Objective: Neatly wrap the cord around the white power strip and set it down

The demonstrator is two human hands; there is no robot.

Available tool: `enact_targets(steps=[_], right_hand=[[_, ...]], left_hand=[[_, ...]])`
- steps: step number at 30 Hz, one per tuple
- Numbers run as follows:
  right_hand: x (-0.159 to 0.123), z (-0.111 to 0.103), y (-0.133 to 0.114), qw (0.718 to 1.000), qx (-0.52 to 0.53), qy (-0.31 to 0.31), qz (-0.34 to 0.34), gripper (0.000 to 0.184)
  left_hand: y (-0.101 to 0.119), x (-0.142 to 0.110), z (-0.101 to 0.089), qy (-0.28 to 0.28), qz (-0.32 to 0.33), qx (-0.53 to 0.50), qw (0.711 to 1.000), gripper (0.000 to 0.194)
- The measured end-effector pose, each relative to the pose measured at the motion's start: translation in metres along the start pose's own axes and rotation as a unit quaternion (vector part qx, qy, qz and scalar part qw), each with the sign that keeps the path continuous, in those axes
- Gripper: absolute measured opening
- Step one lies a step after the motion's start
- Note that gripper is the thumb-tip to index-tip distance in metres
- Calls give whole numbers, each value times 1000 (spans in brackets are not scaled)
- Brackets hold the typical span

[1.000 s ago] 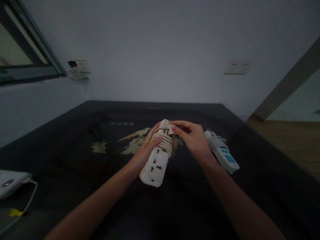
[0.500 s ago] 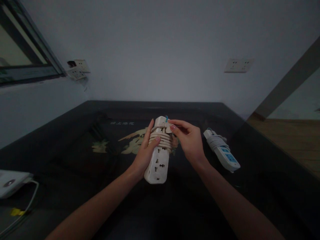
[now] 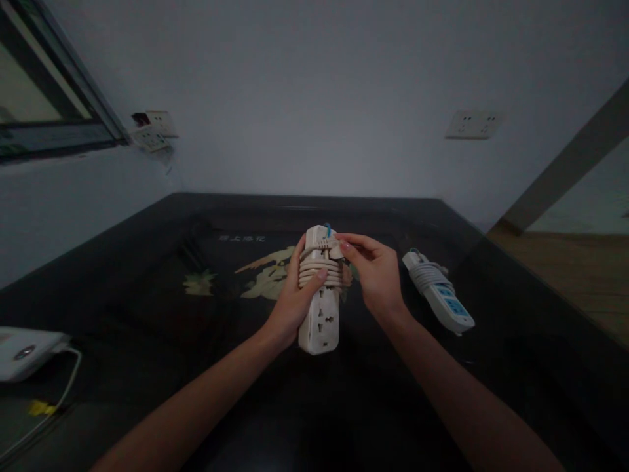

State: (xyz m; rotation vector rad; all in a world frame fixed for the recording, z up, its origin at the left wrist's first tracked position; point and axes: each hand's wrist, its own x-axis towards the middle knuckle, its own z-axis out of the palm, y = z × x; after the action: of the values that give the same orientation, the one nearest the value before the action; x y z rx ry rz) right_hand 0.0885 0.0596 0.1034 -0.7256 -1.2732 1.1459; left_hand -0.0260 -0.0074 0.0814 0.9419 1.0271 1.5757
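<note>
A white power strip [image 3: 322, 328] is held upright over the dark table, its beige cord [image 3: 330, 265] wound round its upper half. My left hand [image 3: 297, 295] grips it from the left side, with the thumb across the lowest turns of cord. Near the top end, my right hand [image 3: 376, 269] pinches the plug [image 3: 337, 248] at the cord's end between thumb and fingers. A small blue loop [image 3: 327, 228] shows at the strip's far end. To the right lies another white power strip [image 3: 452, 313] with blue sockets, its grey cord wrapped round it.
The dark glossy table [image 3: 147, 354] bears a pale flower pattern and lettering. At the left edge is a white device [image 3: 29, 351] with a white cable and a yellow tag [image 3: 42, 408]. Wall sockets [image 3: 472, 124] sit on the wall behind; a window [image 3: 44, 78] is at upper left.
The held power strip has shifted slightly right and turned more upright. My left thumb has moved right along the cord. My right hand keeps its pinch on the plug.
</note>
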Motion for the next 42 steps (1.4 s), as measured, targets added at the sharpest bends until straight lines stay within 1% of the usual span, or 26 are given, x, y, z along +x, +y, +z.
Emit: enact_targets(steps=[5, 7, 10, 15, 21, 23, 26, 29, 31, 33, 35, 37, 42], right_hand=[[-1, 1, 1, 1000, 11, 10, -3, 11], [-2, 2, 1, 1000, 11, 12, -8, 11], [-2, 4, 1, 1000, 5, 5, -16, 11], [1, 6, -3, 998, -43, -15, -33, 10], [1, 5, -5, 992, -76, -42, -91, 8], [1, 3, -5, 990, -93, -47, -99, 7], [4, -1, -7, 984, -142, -54, -95, 13], [8, -6, -11, 976, -182, -90, -85, 19], [10, -10, -12, 973, -196, -111, -57, 23], [12, -13, -13, 971, -213, -110, -18, 23], [13, -16, -14, 967, -231, -103, 4, 19], [15, -19, -14, 964, -245, -102, 5, 17], [18, -23, -15, 962, -253, -103, 6, 17]], left_hand=[[-1, -2, 2, 8, -29, -23, 999, 78], [-1, -3, 4, 15, -29, -36, 999, 79], [0, -5, 5, 20, -12, -49, 999, 78], [8, -3, 3, 22, -9, -54, 998, 79], [16, 3, -4, 12, 27, -10, 1000, 73], [17, 6, -8, -7, 48, 20, 999, 72], [17, 10, -14, -52, 72, 82, 993, 70], [15, 11, -16, -68, 91, 133, 985, 69], [14, 11, -16, -71, 104, 150, 981, 69], [13, 10, -15, -76, 111, 157, 978, 68], [11, 9, -13, -79, 110, 159, 978, 67], [9, 9, -12, -79, 100, 160, 979, 68], [5, 11, -13, -74, 69, 141, 985, 85]])
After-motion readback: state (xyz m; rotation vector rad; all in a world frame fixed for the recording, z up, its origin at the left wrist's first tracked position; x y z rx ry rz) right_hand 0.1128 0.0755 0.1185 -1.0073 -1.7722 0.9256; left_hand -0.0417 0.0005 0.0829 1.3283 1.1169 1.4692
